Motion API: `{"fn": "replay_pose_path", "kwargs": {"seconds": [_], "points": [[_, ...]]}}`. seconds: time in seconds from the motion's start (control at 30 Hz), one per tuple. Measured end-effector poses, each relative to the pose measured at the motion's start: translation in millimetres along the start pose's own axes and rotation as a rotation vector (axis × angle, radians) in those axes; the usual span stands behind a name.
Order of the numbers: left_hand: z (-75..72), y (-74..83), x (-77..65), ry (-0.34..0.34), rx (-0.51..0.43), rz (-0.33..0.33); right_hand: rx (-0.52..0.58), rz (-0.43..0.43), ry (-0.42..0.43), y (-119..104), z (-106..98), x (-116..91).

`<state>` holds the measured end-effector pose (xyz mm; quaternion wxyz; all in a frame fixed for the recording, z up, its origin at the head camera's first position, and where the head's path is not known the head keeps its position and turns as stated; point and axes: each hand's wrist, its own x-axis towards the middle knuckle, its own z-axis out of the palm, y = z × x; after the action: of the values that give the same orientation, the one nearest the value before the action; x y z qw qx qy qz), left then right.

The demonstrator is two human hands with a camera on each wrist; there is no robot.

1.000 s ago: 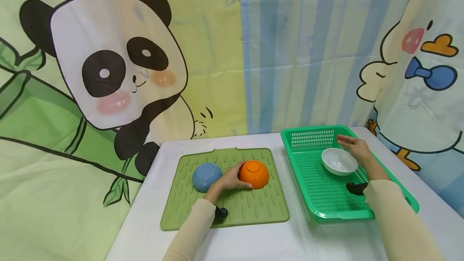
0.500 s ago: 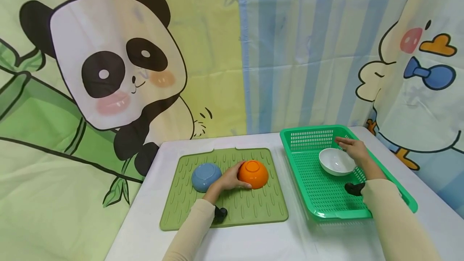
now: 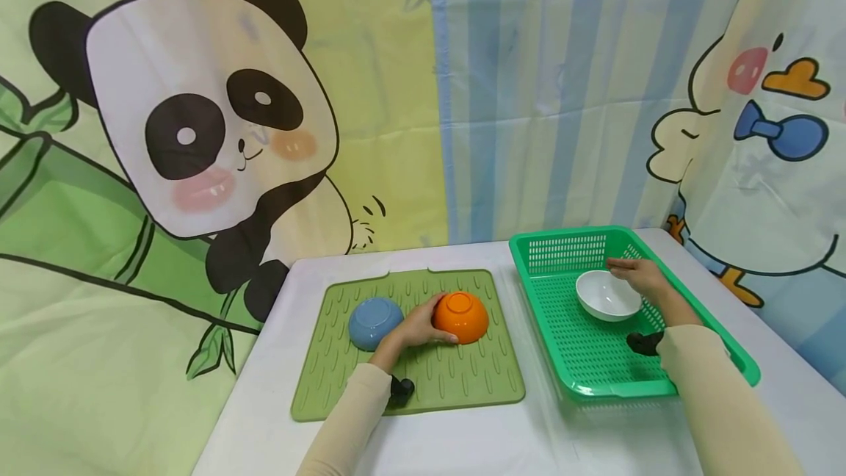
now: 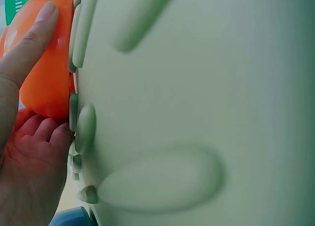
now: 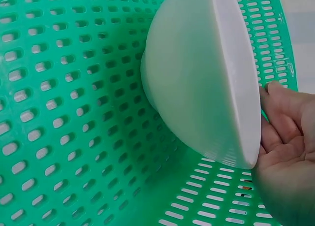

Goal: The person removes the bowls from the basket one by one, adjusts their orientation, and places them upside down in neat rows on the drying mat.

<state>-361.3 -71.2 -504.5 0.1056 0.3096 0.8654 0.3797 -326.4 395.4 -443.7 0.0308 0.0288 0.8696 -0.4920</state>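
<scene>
An orange bowl (image 3: 463, 318) sits upside down on a green ribbed mat (image 3: 456, 380). My left hand (image 3: 419, 325) holds it from the left side, the thumb along its near wall and the fingers round its back. Just left of that hand lies an upside-down blue bowl (image 3: 374, 322) on the same mat. A white bowl (image 3: 606, 298) stands upright inside a green perforated basket (image 3: 581, 358). At the bowl's right rim is my right hand (image 3: 644, 279), fingers fairly straight and pointing left; the right wrist view shows the hand (image 5: 290, 137) right against the rim.
A white table (image 3: 463, 446) carries the mat and the basket, with a strip of tabletop between them. The basket's raised walls surround the white bowl. A printed curtain (image 3: 377, 94) hangs behind the table.
The white bowl has shifted slightly left inside the basket, with my right hand moving down and left toward its rim. My left hand has stayed on the orange bowl.
</scene>
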Motion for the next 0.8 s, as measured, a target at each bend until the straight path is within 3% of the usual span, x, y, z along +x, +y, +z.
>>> {"fn": "replay_pose_path", "kwargs": {"seconds": [0.17,0.43,0.8], "points": [[-0.6,0.4,-1.3,0.007,0.024,0.036,0.0,-0.011,-0.017,1.3,-0.4,-0.4],[1.4,-2.7,1.6,-0.005,0.012,-0.025,-0.031,-0.005,-0.022,4.3,3.6,1.0],[1.4,-2.7,2.3,-0.008,0.011,-0.036,0.001,-0.014,-0.046,7.0,4.2,0.6]]}}
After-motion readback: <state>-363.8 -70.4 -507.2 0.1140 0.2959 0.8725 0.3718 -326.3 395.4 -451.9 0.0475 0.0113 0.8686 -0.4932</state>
